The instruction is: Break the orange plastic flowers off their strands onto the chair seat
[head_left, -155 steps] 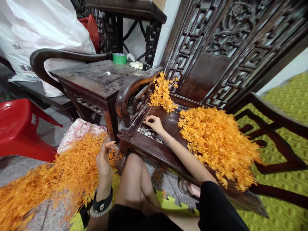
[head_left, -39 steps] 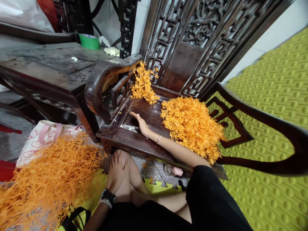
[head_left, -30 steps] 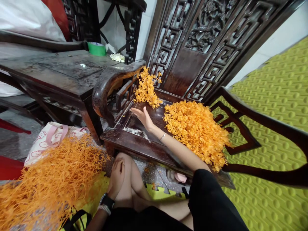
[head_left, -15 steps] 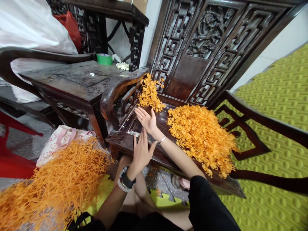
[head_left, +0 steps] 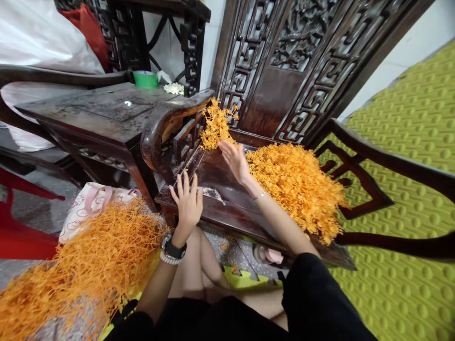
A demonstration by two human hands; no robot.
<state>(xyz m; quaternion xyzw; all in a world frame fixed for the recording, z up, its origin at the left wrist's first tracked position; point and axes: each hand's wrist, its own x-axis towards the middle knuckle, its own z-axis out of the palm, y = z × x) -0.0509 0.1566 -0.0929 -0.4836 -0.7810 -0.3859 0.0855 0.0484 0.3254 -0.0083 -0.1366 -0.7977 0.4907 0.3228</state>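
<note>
My left hand [head_left: 188,203] is held over the front left of the dark wooden chair seat [head_left: 209,173], fingers spread, with nothing in it. A black watch and a pale beaded bracelet are on that wrist. My right hand [head_left: 235,162] is raised above the seat with its fingers stretched out, holding nothing. It is just in front of a small bunch of orange artificial flowers [head_left: 216,125] at the seat's back left corner. Right of that hand lies a large heap of orange artificial flowers [head_left: 296,187]. A whitish patch [head_left: 213,194] marks the seat's front edge.
A big pile of orange stringy stems [head_left: 103,246] lies at the lower left, beside a white and pink tote bag [head_left: 83,210]. The wooden side table [head_left: 95,116] bears a green tape roll [head_left: 145,79]. A red stool [head_left: 24,227] stands far left; yellow-green mats [head_left: 408,189] cover the right floor.
My hands have moved apart: the left went left, the right went right and up toward the small flower bunch. The whole view has shifted slightly.
</note>
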